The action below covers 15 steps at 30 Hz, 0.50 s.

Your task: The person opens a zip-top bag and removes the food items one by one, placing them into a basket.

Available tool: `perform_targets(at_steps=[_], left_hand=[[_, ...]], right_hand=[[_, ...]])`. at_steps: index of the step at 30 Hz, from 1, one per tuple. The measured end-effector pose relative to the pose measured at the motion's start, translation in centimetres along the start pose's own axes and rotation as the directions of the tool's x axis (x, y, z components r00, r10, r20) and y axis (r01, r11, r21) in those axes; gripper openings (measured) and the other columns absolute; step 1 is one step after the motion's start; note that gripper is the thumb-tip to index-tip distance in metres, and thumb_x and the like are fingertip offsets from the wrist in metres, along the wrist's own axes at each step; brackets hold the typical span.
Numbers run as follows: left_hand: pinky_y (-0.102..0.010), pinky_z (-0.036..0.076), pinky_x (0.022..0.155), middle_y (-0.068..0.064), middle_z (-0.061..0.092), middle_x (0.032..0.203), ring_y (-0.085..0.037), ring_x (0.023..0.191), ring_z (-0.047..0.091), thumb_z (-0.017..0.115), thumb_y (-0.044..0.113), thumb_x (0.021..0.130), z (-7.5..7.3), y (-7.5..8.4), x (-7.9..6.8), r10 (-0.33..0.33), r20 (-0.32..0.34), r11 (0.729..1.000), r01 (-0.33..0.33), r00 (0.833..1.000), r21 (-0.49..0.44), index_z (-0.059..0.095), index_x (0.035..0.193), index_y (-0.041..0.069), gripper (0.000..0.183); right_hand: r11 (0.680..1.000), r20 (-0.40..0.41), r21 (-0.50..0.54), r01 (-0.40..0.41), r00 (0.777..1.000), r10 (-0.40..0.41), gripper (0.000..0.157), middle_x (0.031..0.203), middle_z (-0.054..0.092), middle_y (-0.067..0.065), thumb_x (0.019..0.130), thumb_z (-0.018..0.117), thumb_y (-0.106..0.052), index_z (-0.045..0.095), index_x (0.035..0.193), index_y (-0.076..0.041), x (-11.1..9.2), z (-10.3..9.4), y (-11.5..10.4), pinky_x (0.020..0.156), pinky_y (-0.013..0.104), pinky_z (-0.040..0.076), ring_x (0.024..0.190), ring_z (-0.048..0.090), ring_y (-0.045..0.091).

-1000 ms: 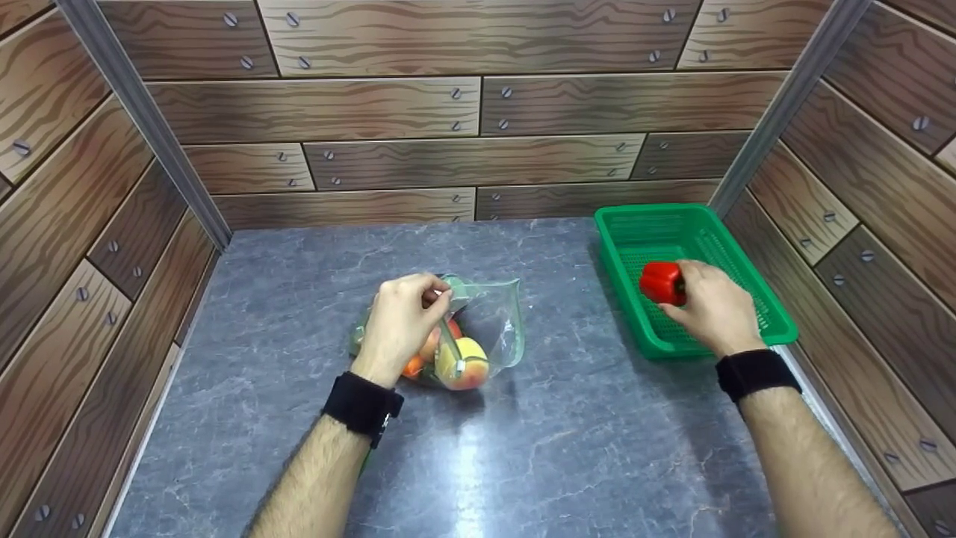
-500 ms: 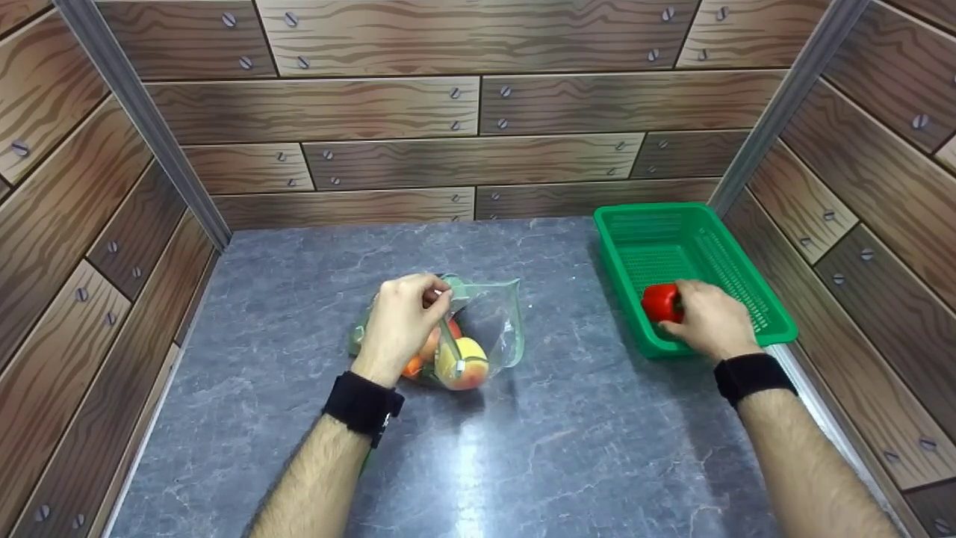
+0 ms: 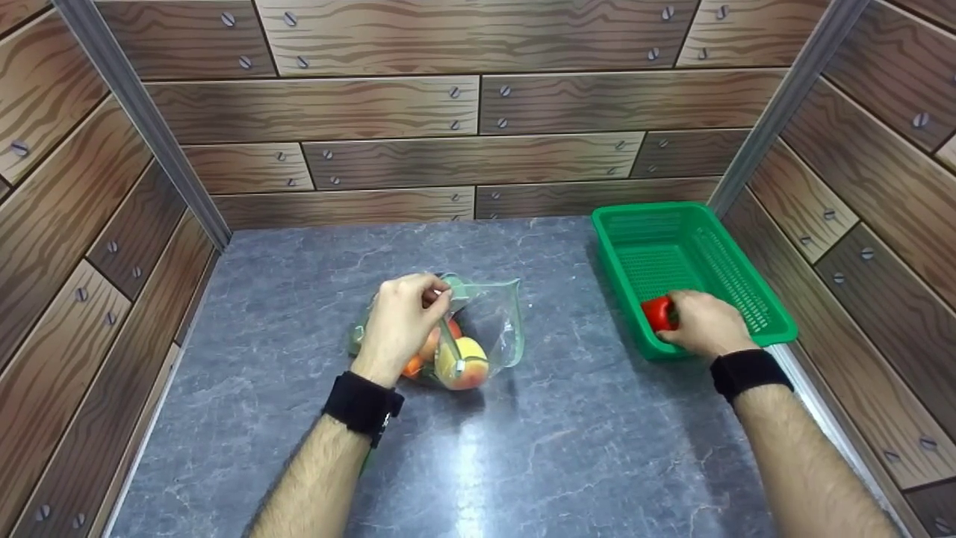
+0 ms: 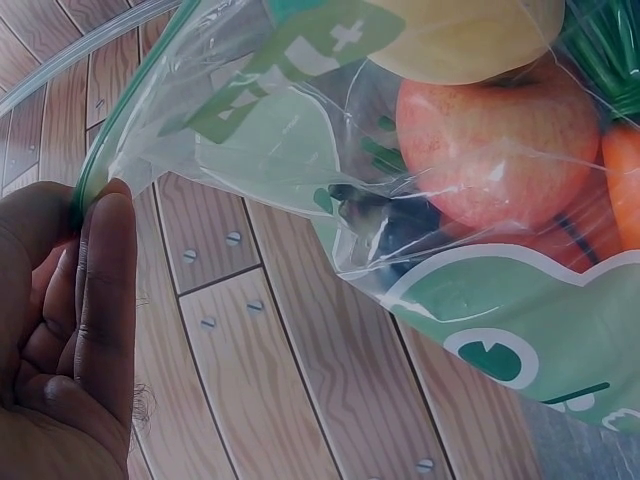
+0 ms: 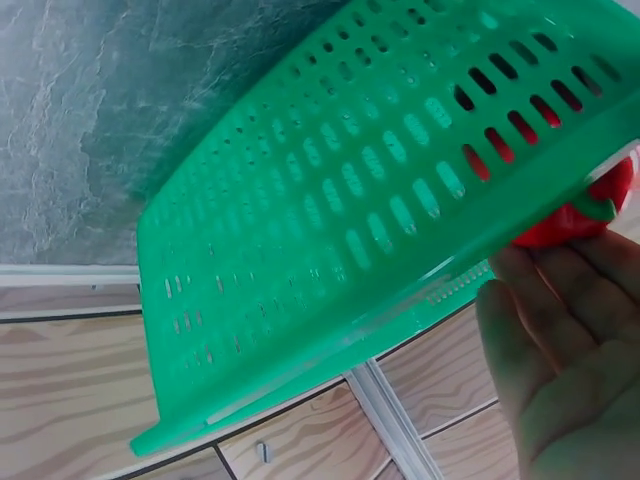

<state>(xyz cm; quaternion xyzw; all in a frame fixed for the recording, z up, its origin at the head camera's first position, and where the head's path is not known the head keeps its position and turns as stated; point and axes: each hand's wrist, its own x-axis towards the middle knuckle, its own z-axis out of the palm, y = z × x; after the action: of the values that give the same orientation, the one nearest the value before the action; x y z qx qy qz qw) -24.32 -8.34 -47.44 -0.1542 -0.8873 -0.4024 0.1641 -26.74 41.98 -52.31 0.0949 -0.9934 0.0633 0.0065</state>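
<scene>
My left hand (image 3: 401, 323) pinches the zip edge of a clear plastic bag (image 3: 508, 332) with green print, holding its mouth up. Through the bag show a yellow-and-red fruit (image 3: 464, 366), a red apple (image 4: 500, 150), an orange carrot (image 4: 624, 185) with green leaves and something dark. My right hand (image 3: 709, 325) holds a red bell pepper (image 3: 657, 314) by its stem side, low inside the green basket (image 3: 614, 265) at its near left corner. In the right wrist view the pepper's red shows through the basket's slots, with fingertips against it.
The basket stands at the table's right side, close to the right wall (image 3: 844, 224). Wood-patterned panels rise at the back (image 3: 388, 112) and left (image 3: 89, 246). A grey marbled tabletop (image 3: 567, 433) lies between bag and basket.
My right hand has lowered the bell pepper from above the basket down into it, toward the near end. The left hand and bag have stayed in place.
</scene>
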Motion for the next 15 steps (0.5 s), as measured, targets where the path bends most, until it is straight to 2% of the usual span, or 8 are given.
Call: perform_targets(at_steps=[7, 15], left_hand=[[-0.04, 0.074, 0.08, -0.009, 0.089, 0.101, -0.022, 0.089, 0.086, 0.082, 0.009, 0.108, 0.1, 0.1, -0.1, 0.003, -0.003, 1.0, -0.003, 1.0, 0.004, 0.09, 0.107, 0.007, 0.008], [-0.041, 0.073, 0.08, -0.009, 0.089, 0.1, -0.023, 0.089, 0.087, 0.083, 0.01, 0.109, 0.1, 0.2, -0.1, 0.011, -0.007, 1.0, -0.011, 1.0, 0.002, 0.09, 0.107, 0.008, 0.008]], right_hand=[[0.999, 0.091, 0.034, -0.013, 0.996, 0.01, 0.049, 0.104, 0.08, 0.019, 0.093, 0.097, -0.029, 0.076, 0.123, 0.003, -0.4, -0.2, -1.0, 0.076, 0.055, 0.064, 0.089, 0.074, 0.033], [0.998, 0.032, 0.053, 0.038, 0.999, -0.039, 0.042, 0.093, 0.075, 0.01, 0.088, 0.098, -0.039, 0.075, 0.107, -0.01, -0.7, 1.5, -2.9, 0.07, 0.054, 0.06, 0.082, 0.069, 0.028]])
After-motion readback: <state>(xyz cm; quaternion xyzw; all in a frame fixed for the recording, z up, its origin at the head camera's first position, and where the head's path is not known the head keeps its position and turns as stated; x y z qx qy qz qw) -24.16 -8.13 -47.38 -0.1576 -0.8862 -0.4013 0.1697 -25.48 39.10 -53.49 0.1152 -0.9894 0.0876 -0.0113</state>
